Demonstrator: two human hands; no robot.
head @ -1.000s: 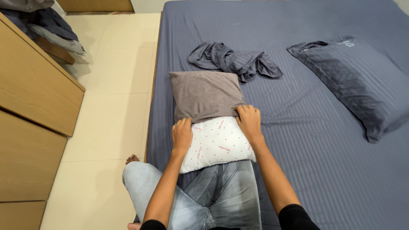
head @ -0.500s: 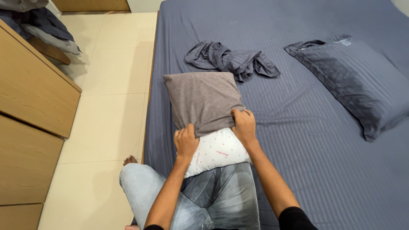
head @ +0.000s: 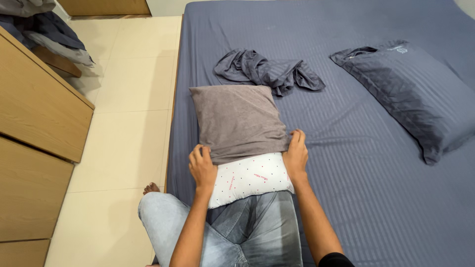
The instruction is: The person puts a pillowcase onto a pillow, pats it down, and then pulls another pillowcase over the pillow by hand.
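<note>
**Grey cover most of the way down the pillow**

While my knees in pale, faded jeans (head: 257, 227) fill the bottom of the view, I see the white pillow (head: 250, 179) lying across them and onto the edge of the bed, its near end bare: smooth cotton dotted with small red marks. My left hand (head: 203, 168) is closed on the hem of the grey pillowcase (head: 236, 121) at the left corner; my right hand (head: 296, 155) pinches the same hem at the right corner, fingers curled round the cloth. I judge roughly two thirds of the pillow is sheathed, with the nearest band uncovered and the opening not yet closed. The case looks soft, matt, towel-like, squared at its far corners.

Beyond it lies a crumpled slate-blue cloth (head: 269, 69), loosely heaped. Farther right rests a plump striped pillow (head: 405, 91) in dark satin-like weave, matching the ribbed bedsheet (head: 346, 188). Leftward, glossy cream floor tiles (head: 131, 128) meet a wood-grain cabinet (head: 34, 143).
</note>
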